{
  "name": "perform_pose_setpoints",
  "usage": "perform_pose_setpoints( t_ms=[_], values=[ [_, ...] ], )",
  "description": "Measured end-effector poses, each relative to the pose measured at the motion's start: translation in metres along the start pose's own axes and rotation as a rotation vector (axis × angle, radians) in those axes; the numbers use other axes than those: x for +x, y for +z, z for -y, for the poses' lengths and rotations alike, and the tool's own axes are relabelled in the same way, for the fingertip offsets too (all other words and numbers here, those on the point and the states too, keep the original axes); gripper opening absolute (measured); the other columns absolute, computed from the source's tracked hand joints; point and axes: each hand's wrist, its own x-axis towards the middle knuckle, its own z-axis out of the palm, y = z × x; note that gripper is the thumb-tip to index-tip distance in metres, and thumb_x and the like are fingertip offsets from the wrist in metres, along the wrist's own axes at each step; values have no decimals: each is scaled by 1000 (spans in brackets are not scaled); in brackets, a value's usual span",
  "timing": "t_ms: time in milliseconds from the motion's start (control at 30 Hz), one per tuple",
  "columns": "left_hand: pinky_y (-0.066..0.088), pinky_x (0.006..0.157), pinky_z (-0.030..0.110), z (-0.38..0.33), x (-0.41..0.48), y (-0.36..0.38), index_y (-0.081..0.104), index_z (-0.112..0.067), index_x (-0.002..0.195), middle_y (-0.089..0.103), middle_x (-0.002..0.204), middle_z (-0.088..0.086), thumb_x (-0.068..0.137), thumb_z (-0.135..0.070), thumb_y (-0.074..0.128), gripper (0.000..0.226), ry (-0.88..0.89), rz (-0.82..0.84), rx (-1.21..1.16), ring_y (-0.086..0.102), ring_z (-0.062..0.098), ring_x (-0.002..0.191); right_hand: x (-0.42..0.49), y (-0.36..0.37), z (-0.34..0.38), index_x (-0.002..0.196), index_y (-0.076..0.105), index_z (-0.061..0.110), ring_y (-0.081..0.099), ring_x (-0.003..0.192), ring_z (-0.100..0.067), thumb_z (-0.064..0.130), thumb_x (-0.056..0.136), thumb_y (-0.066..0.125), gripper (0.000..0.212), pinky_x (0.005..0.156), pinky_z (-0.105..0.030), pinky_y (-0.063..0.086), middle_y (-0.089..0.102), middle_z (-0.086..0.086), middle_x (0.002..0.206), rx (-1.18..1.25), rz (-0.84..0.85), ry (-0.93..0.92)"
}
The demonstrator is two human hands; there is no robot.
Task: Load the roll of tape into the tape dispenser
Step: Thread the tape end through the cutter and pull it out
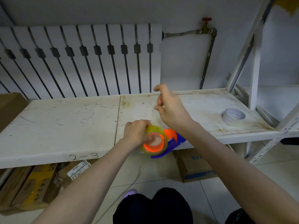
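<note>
A yellowish clear tape roll (164,135) sits around the orange hub of a blue and orange tape dispenser (175,139) at the front edge of the white shelf (64,120). My left hand (137,133) grips the roll, with a finger inside the orange hub. Raised above the shelf, my right hand (169,107) has its fingertips pinched together; a faint clear strip of tape appears to stretch from the roll up to them. The dispenser's lower part is partly hidden behind my right forearm.
A second, white tape roll (233,117) lies on the shelf at the right. A radiator (80,60) stands behind. Cardboard boxes (194,165) sit on the floor under the shelf, and another box (9,107) rests at the left. A shelf upright (255,70) rises at right.
</note>
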Motion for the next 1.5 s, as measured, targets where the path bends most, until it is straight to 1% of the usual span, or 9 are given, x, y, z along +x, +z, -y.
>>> perform_pose_setpoints(
  t_ms=[100,267,500,667,900,1067,1233,1400,1500],
  values=[
    [40,87,35,-2,-6,13,63,-20,101,69,100,1,75,-32,67,29,44,-6,69,62,26,103,-3,2,3,129,37,14,48,78,-13,-4,88,52,47,61,-9,36,48,-2,86,-42,44,-30],
    [48,81,36,6,9,-13,62,-21,104,68,101,1,59,-63,74,62,77,-53,-62,61,25,98,5,-14,-12,123,43,13,51,79,-14,-1,88,54,40,73,-25,47,43,7,76,42,-144,78],
    [52,74,38,-6,18,-17,66,-25,93,68,93,0,54,-77,62,65,95,-85,-242,59,23,93,11,-24,-20,121,44,12,54,84,-19,-1,86,58,40,79,-33,51,44,7,76,66,-199,94],
    [47,88,40,-7,19,-5,67,-24,105,66,112,2,67,-60,72,52,13,-117,-333,49,27,113,1,-20,-35,120,45,14,56,84,-20,-1,85,60,41,79,-44,56,48,2,79,89,-206,177],
    [40,93,40,-14,24,-15,61,-31,116,63,119,-3,67,-60,71,57,12,-28,-30,48,23,119,-5,-8,-20,117,49,12,56,81,-18,-4,83,62,39,75,-24,48,53,-3,78,124,-219,67],
    [38,96,42,-13,32,-26,60,-26,123,61,124,2,72,-55,70,60,-2,60,103,47,27,122,-10,-4,-54,119,45,11,54,69,-11,-3,85,61,41,66,-28,60,48,3,76,405,-300,475],
    [42,92,43,-21,35,-22,57,-17,123,60,124,6,81,-47,64,52,-20,100,213,50,29,120,-36,18,-94,118,43,8,64,80,-20,-2,87,57,36,68,-33,59,57,-16,97,667,-342,846],
    [36,105,45,-29,32,-9,28,-19,148,49,138,6,80,-15,58,74,227,109,175,43,30,128,-47,40,-111,120,44,7,66,78,-19,0,87,60,38,58,-22,54,59,-7,86,662,-337,952],
    [28,112,50,-31,32,-2,28,-24,148,50,140,4,85,-36,59,72,236,93,198,45,28,129,-49,47,-115,118,45,10,67,80,-21,4,88,60,34,71,-34,59,62,-4,84,563,-323,933]
  ],
)
